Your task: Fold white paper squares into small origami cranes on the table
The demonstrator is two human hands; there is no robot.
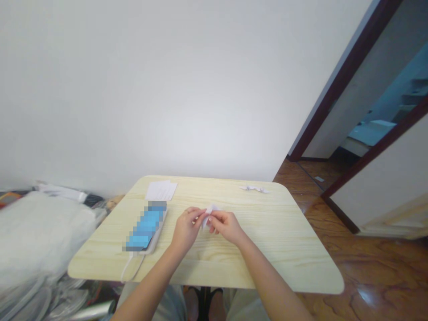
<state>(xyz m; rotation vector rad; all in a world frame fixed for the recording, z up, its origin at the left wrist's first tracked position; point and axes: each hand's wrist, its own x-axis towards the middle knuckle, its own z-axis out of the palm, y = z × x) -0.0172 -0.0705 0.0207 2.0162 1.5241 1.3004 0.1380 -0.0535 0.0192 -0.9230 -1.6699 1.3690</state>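
Observation:
Over the middle of the table, a small folded piece of white paper (pixel 210 209) is pinched between both hands. My left hand (pixel 189 225) grips its left side with thumb and fingertips. From the right, my right hand (pixel 227 225) holds it with closed fingertips, which hide part of the paper. Beyond the hands, towards the back right of the table, lie small white folded paper pieces (pixel 254 189). A few flat sheets of white paper (pixel 161 190) rest at the back left.
The pale wooden table (pixel 274 249) has rounded corners and stands against a white wall. A phone with a blurred screen (pixel 147 226) lies at the left, with a white cable (pixel 127 267) running off the front edge. White bags (pixel 43 232) are heaped left of the table.

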